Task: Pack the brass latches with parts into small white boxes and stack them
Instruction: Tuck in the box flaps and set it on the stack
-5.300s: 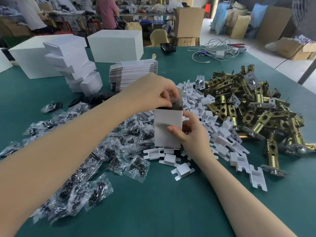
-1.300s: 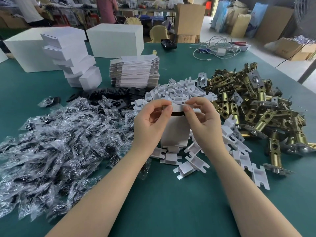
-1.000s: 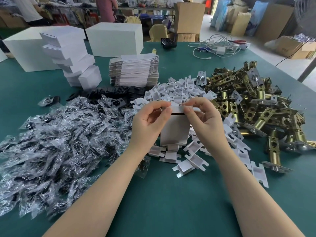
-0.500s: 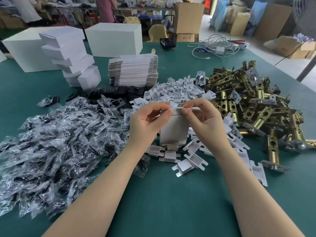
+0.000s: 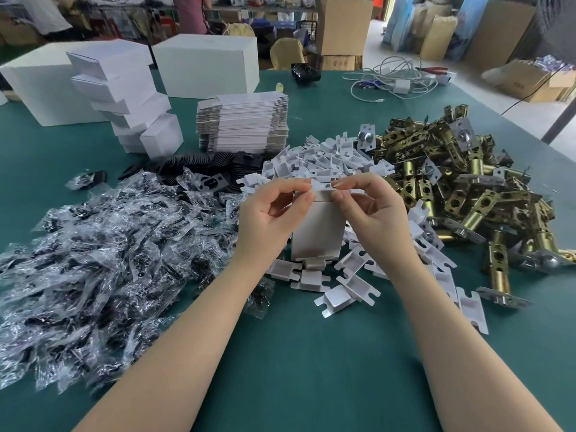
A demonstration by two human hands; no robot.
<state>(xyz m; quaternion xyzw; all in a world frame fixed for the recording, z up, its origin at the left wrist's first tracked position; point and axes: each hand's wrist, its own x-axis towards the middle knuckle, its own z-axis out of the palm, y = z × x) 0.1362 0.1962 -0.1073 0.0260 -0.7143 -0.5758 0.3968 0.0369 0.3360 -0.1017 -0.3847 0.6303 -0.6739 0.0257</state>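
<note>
While the small white box (image 5: 318, 232) stands upright on the green table (image 5: 311, 369), just as it did a second ago, its top flap now lies almost level across the opening; five seconds back the left hand was reaching into the open top. Judgement: filling is done and this box is at the closing step, the flap not yet fully tucked. Left hand (image 5: 271, 219) pinches the flap's left end between thumb and forefinger, other fingers loosely curled. Right hand (image 5: 374, 213) pinches the right end the same way, fingertips nearly meeting the left's. Neither hand holds anything else. Brass latches (image 5: 452, 188) heaped to the right, bagged parts (image 5: 109, 251) to the left, white plastic pieces (image 5: 327, 163) behind and around the box. Finished boxes (image 5: 124, 98) stacked far left, well apart.
</note>
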